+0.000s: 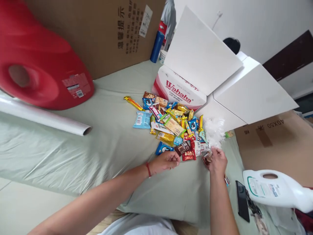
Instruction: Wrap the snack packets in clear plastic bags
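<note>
A heap of wrapped snacks and candies [171, 124] lies on a pale green cloth [97, 147]. At the near edge of the heap my left hand [166, 162] rests with curled fingers, touching a dark brown packet [182, 148]; a red cord circles its wrist. My right hand [217, 161] pinches a small brown-wrapped candy [206, 160] beside a clear crinkled plastic bag [214, 132]. A red packet [189, 155] lies between the two hands.
A Wahaha box [181, 93] and white boxes [244, 94] stand behind the heap. A red jug [36, 65] and a white tube [44, 119] lie at left. A white jug [276, 189] and a black phone [242, 200] sit at right. Brown cardboard [102, 29] stands behind.
</note>
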### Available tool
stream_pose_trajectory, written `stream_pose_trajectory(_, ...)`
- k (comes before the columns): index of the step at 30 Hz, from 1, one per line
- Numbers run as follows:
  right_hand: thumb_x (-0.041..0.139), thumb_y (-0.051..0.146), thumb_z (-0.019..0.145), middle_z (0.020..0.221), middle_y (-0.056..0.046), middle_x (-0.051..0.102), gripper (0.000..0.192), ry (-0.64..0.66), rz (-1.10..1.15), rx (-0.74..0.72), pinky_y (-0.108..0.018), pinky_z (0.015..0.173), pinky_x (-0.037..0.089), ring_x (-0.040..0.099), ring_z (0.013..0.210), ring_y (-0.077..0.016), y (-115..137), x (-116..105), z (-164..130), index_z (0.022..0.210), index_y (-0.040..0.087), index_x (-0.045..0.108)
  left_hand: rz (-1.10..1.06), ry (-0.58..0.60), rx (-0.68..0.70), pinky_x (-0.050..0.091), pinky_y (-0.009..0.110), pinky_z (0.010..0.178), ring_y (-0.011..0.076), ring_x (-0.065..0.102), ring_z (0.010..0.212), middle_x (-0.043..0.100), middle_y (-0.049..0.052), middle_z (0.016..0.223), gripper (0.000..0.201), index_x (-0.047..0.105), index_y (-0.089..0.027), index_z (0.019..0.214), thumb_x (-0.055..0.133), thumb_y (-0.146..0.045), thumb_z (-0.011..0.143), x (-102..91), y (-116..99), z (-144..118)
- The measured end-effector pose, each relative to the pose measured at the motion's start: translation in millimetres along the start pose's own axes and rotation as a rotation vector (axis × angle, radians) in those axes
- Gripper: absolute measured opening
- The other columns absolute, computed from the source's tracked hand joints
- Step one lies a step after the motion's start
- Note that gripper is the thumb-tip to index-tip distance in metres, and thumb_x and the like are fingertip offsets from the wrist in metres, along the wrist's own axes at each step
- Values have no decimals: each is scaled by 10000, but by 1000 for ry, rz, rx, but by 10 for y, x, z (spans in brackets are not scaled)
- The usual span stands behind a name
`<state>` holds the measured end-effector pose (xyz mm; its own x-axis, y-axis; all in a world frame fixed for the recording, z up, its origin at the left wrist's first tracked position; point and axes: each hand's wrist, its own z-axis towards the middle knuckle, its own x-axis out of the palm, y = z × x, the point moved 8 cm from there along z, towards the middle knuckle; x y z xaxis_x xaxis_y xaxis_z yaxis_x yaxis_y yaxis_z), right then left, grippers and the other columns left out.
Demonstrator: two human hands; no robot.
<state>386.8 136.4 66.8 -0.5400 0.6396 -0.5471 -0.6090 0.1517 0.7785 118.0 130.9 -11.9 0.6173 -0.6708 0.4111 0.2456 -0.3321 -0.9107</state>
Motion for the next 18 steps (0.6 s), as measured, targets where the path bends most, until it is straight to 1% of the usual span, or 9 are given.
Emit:
stream_pose_trajectory(1, 581, 678, 848, 661, 42, 551, 452, 14, 77, 18, -259, 502, 366, 445, 518, -131, 33, 2, -195, 891, 229, 557, -26, -17, 9, 382, 208, 515, 97, 519, 632, 548, -29, 769, 510, 576, -175, 950, 765, -606, 756, -4, -11, 3)
stream_pose_trajectory(2, 669, 626, 829, 659, 55, 545, 415, 46, 221, 63, -239, 484, 334, 414, 499, -111, 54, 45, -413, 900, 231, 566, -51, -37, 16, 386, 201, 505, 98, 551, 648, 562, -21, 823, 533, 564, -180, 988, 765, -617, 758, -8, -18, 3)
stream_pose_trajectory(3, 743, 560, 805, 680, 52, 570, 379, 122, 334, 108, -230, 487, 330, 428, 512, -103, 90, 148, -643, 906, 231, 585, -71, -54, 22, 389, 194, 494, 101, 582, 666, 574, -13, 875, 551, 550, -189, 1020, 767, -623, 760, -7, -20, 2)
stream_pose_trajectory(6, 777, 437, 831, 767, 5, 669, 269, 509, 435, 173, -257, 605, 439, 564, 649, -132, 324, 651, -1278, 947, 216, 678, -78, -92, 49, 405, 187, 481, 106, 612, 650, 603, -15, 857, 537, 521, -203, 979, 756, -640, 776, -11, -19, -4)
stream_pose_trajectory(8, 759, 433, 850, 737, 4, 669, 253, 627, 488, 209, -270, 627, 451, 571, 651, -136, 452, 859, -1468, 960, 210, 710, -54, -124, 72, 420, 198, 488, 103, 593, 598, 604, -24, 753, 513, 531, -193, 904, 729, -655, 800, -42, -26, -3)
stream_pose_trajectory(10, 784, 451, 817, 670, 24, 627, 275, 603, 575, 287, -257, 577, 419, 521, 589, -119, 473, 901, -1449, 927, 209, 716, -63, -159, 85, 439, 213, 507, 104, 590, 584, 620, -15, 727, 508, 565, -179, 869, 729, -655, 802, -96, -38, 5)
stream_pose_trajectory(13, 859, 451, 726, 619, 51, 550, 326, 526, 719, 438, -227, 517, 366, 443, 539, -88, 375, 798, -1305, 875, 205, 705, -145, -221, 56, 427, 212, 511, 97, 581, 571, 631, -13, 709, 501, 587, -171, 839, 789, -623, 764, -197, -47, 19)
stream_pose_trajectory(16, 922, 392, 645, 610, 78, 477, 362, 401, 861, 538, -190, 482, 328, 379, 519, -59, 239, 571, -1135, 844, 215, 675, -260, -308, 17, 358, 187, 473, 60, 494, 498, 574, -52, 626, 505, 538, -181, 781, 858, -566, 715, -297, -59, 9)
stream_pose_trajectory(18, 945, 343, 604, 620, 87, 464, 392, 283, 916, 545, -173, 467, 319, 365, 512, -49, 162, 361, -989, 838, 222, 655, -347, -323, 5, 334, 176, 470, 47, 469, 495, 572, -58, 632, 519, 508, -185, 765, 898, -517, 683, -317, -79, 0)
